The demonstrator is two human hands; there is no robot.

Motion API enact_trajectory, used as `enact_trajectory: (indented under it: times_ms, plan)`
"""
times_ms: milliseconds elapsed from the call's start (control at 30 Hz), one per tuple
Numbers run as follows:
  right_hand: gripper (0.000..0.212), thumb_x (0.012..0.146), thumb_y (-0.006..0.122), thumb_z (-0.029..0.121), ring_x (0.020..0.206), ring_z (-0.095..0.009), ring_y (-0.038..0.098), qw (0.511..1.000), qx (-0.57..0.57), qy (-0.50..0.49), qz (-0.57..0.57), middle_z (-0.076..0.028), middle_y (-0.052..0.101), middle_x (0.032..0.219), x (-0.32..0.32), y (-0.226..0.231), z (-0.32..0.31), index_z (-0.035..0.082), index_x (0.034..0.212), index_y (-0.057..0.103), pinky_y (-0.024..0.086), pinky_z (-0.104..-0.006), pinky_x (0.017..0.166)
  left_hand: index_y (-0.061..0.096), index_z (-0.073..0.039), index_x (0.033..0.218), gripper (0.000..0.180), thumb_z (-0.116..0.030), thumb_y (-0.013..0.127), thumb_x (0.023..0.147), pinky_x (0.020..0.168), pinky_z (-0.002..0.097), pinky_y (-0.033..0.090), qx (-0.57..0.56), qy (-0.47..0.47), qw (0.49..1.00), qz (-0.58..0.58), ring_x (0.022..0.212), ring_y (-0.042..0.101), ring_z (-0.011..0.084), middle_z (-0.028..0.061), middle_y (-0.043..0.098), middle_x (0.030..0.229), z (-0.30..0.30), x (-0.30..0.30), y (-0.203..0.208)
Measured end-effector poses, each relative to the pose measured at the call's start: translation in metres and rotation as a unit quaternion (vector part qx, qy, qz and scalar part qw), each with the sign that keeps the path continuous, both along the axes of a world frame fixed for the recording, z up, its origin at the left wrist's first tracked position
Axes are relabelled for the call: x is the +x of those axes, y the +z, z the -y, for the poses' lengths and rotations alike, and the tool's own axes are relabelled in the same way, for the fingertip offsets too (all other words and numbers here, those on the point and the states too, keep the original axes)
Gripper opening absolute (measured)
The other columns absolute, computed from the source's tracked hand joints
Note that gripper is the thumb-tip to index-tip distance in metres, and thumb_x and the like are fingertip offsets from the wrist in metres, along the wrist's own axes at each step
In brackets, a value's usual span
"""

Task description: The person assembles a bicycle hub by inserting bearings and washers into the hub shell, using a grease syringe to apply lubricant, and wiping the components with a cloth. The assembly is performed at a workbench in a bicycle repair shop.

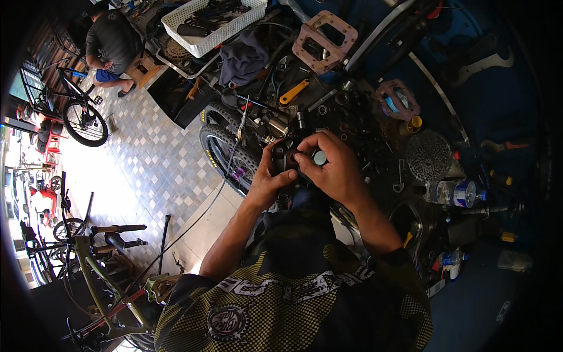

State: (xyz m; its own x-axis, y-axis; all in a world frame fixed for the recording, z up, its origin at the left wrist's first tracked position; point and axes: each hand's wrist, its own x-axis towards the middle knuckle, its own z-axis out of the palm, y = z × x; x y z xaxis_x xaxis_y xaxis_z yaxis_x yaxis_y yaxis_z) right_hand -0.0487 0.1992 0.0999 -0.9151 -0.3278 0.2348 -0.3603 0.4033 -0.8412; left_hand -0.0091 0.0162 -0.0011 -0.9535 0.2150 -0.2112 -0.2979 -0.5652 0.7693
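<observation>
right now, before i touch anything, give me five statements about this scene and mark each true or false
1. The left hand holds a dark part. True.
2. The right hand is well away from that part. False: the right hand is right up at it.
3. The basket is black. False: the basket is white.
4. The cassette lies to the right of both hands. True.
5. The cloth lies to the right of the cassette. False: the cloth is well to its left.
</observation>
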Motion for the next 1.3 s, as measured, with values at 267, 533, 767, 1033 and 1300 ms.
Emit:
enact_trajectory:
  times_ms: [267, 533, 767, 1033, 1300]
  plan:
    - [0.020, 0.090, 0.080, 0.013, 0.082, -0.026, 0.074, 0.982, 0.092, 0.005, -0.164, -0.008, 0.069, 0.099, 0.010, 0.000, -0.001, 0.007, 0.107, 0.073, 0.060, -0.0362, 0.069, 0.030, -0.008, 0.158, 0.096, -0.012, 0.088, 0.082, 0.101, 0.0329, 0.052, 0.002, -0.003, 1.000, -0.009, 0.115, 0.061, 0.0175, 0.0080, 0.061, 0.126, -0.003, -0.001, 0.006]
    - [0.021, 0.088, 0.082, 0.014, 0.079, -0.024, 0.073, 0.970, 0.125, -0.021, -0.206, -0.005, 0.069, 0.098, 0.019, 0.003, -0.002, 0.009, 0.107, 0.075, 0.059, -0.0358, 0.066, 0.025, -0.008, 0.159, 0.099, -0.009, 0.088, 0.082, 0.100, 0.0324, 0.054, -0.006, 0.008, 1.000, -0.025, 0.115, 0.063, 0.0178, 0.0091, 0.063, 0.128, -0.005, 0.000, 0.013]
    - [0.022, 0.086, 0.085, 0.015, 0.077, -0.024, 0.073, 0.973, 0.100, -0.041, -0.206, -0.004, 0.069, 0.098, 0.021, 0.005, -0.001, 0.010, 0.104, 0.075, 0.058, -0.0354, 0.065, 0.025, -0.009, 0.159, 0.097, -0.001, 0.084, 0.083, 0.100, 0.0321, 0.055, -0.055, 0.012, 0.996, -0.073, 0.116, 0.064, 0.0170, 0.0100, 0.063, 0.130, -0.006, 0.000, 0.019]
    - [0.025, 0.085, 0.085, 0.018, 0.076, -0.023, 0.072, 0.978, 0.100, -0.053, -0.174, -0.004, 0.067, 0.100, 0.020, 0.002, -0.004, 0.012, 0.108, 0.077, 0.058, -0.0354, 0.062, 0.025, -0.009, 0.159, 0.098, 0.000, 0.083, 0.081, 0.100, 0.0317, 0.055, -0.104, 0.029, 0.992, -0.070, 0.116, 0.064, 0.0171, 0.0092, 0.063, 0.129, -0.008, 0.000, 0.022]
    - [0.030, 0.089, 0.078, 0.011, 0.074, -0.018, 0.068, 0.983, 0.091, -0.027, -0.157, -0.008, 0.065, 0.098, 0.034, 0.014, -0.008, 0.010, 0.119, 0.080, 0.055, -0.0302, 0.059, 0.029, -0.009, 0.159, 0.096, -0.001, 0.083, 0.080, 0.101, 0.0318, 0.054, 0.012, 0.040, 0.998, -0.048, 0.118, 0.063, 0.0171, 0.0076, 0.062, 0.131, -0.012, 0.002, 0.020]
